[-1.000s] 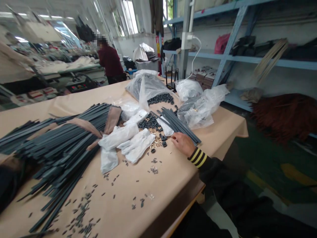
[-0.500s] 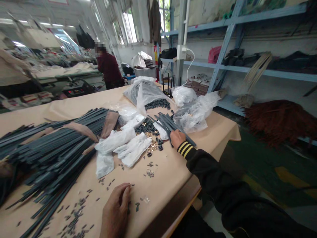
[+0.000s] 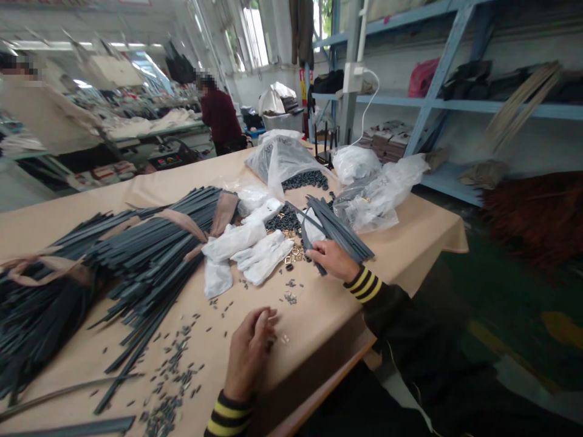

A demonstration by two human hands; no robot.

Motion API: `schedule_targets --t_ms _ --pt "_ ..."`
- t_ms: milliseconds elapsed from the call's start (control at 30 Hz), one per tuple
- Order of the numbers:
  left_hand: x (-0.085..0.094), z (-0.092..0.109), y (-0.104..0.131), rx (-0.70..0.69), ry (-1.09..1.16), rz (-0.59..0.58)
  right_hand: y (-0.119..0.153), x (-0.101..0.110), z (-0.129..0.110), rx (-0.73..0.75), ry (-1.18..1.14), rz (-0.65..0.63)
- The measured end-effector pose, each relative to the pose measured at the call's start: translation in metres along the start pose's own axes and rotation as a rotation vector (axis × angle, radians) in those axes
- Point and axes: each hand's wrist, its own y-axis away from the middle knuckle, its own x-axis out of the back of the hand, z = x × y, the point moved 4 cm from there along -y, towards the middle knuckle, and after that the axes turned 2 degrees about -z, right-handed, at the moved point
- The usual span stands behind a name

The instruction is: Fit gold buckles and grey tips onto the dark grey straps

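Observation:
My right hand [image 3: 334, 259] is closed on a dark blue-grey strap [image 3: 310, 235] at the table's right side. Beside and partly behind that hand lies a small bundle of similar straps [image 3: 342, 229]. My left hand [image 3: 250, 349] rests near the front edge with its fingers curled together; what they hold, if anything, is hidden. Small dark pieces [image 3: 177, 370] are scattered to its left. White gloves [image 3: 264, 258] lie between the hands and a large pile of straps [image 3: 150, 243]. Gold-coloured buckles [image 3: 297, 252] and small black parts [image 3: 282, 220] sit beyond my right hand.
Clear plastic bags [image 3: 382, 191] and an open bag of black parts [image 3: 286, 159] stand at the table's back. A black router [image 3: 324, 155] is behind them. Blue shelving [image 3: 423, 109] rises on the right. Two people [image 3: 221, 118] are across the room.
The view has shifted, showing more of the table's left. My right hand has gone from grasping the strap bundle to holding a strap at its near end. My left hand stays curled.

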Motion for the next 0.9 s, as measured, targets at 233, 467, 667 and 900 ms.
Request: schedule_targets --t_ms 233,467,667,900 --pt "-0.017 0.010 -0.007 0.194 0.753 0.091 0.097 -0.061 -0.023 0.140 -0.573 -0.697" --pt "0.025 -0.021 -0.004 0.230 0.794 0.274 0.112 -0.062 0.013 -0.061 -0.729 -0.935" --pt "0.038 -0.026 -0.005 0.239 0.759 0.362 0.114 -0.062 0.018 -0.159 -0.842 -0.994" --pt "0.043 -0.029 -0.004 0.250 0.761 0.436 0.100 -0.041 0.033 -0.304 -0.965 -0.628"
